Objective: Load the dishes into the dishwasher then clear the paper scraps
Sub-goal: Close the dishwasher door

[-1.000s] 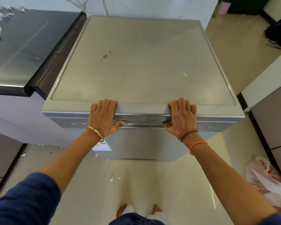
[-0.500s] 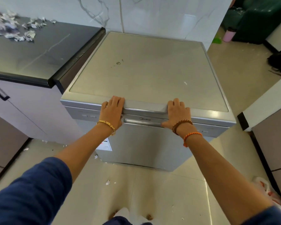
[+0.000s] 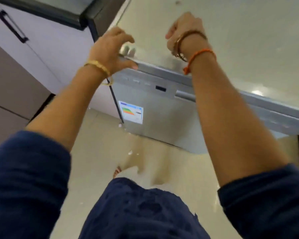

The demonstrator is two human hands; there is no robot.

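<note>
The silver dishwasher [image 3: 162, 121] stands with its door closed, an energy label [image 3: 131, 112] on the front and the door handle [image 3: 185, 95] partly behind my right forearm. My left hand [image 3: 110, 50] hovers at the front left corner of the dishwasher top [image 3: 240, 40], fingers loosely curled, thumb along the front edge, holding nothing. Above the top, further in, my right hand [image 3: 179, 33] is raised. Its fingers bend away from the camera and are blurred. A few small paper scraps [image 3: 130, 152] lie on the floor by the machine's base. No dishes are in view.
A white cabinet with a black handle [image 3: 12, 26] and a dark counter edge [image 3: 59, 16] stands directly left of the dishwasher. Beige floor tiles [image 3: 97, 152] lie below me, and my foot [image 3: 117, 171] shows near the dishwasher. The frame is tilted and motion-blurred.
Both hands have come off the dishwasher's front edge and lifted above its top. The camera has swung down and tilted left, so the counter's paper scraps have left the view.
</note>
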